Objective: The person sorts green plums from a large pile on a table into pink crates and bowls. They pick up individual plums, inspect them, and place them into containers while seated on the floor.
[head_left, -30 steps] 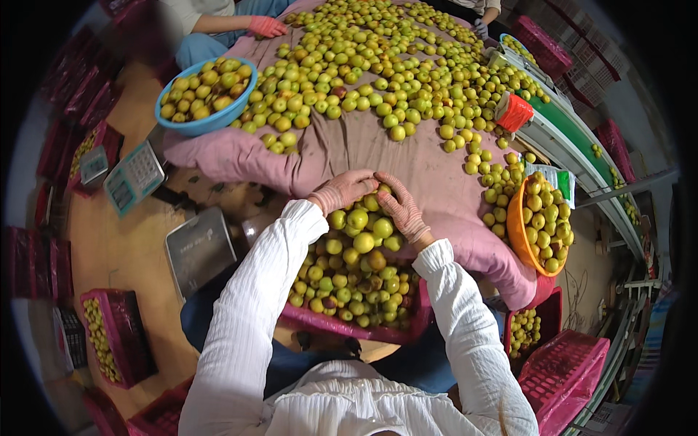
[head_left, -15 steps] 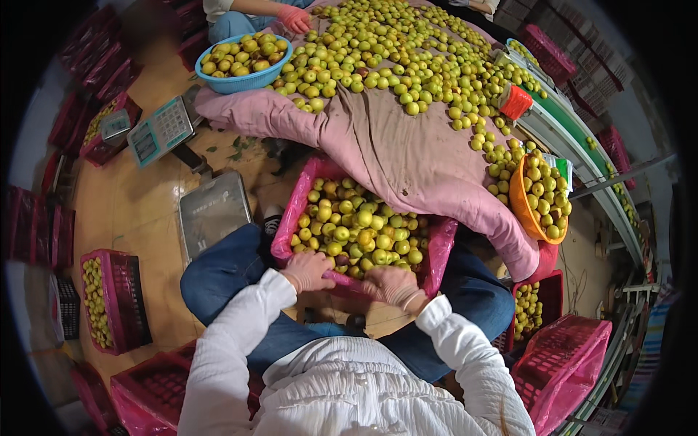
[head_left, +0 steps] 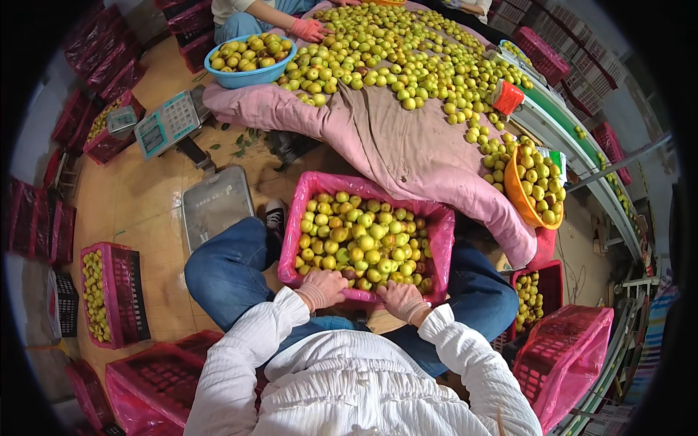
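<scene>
Between my knees stands a crate (head_left: 442, 251) lined with pink plastic film, filled with small round yellow-green fruits (head_left: 358, 243). Both my hands wear thin pale gloves with striped cuffs. On the crate's near rim, left of its middle, my left hand (head_left: 324, 288) is closed over the edge. To the right my right hand (head_left: 403, 300) grips the same rim. Fingertips of both hands are partly hidden by the rim and film. A few darker fruits lie close to the near edge.
Ahead, a pink cloth-covered table (head_left: 378, 138) carries many loose fruits, a blue basin (head_left: 251, 75) and an orange basket (head_left: 518, 192). A co-worker's gloved hand (head_left: 309, 30) is at its far left. Left are a scale platform (head_left: 218, 206) and fruit crate (head_left: 131, 291); right, a conveyor (head_left: 582, 152).
The crate has come out from under the cloth's edge toward me, so its far rim now shows. My hands have moved with it, still on the rim. The co-worker's hand has shifted slightly.
</scene>
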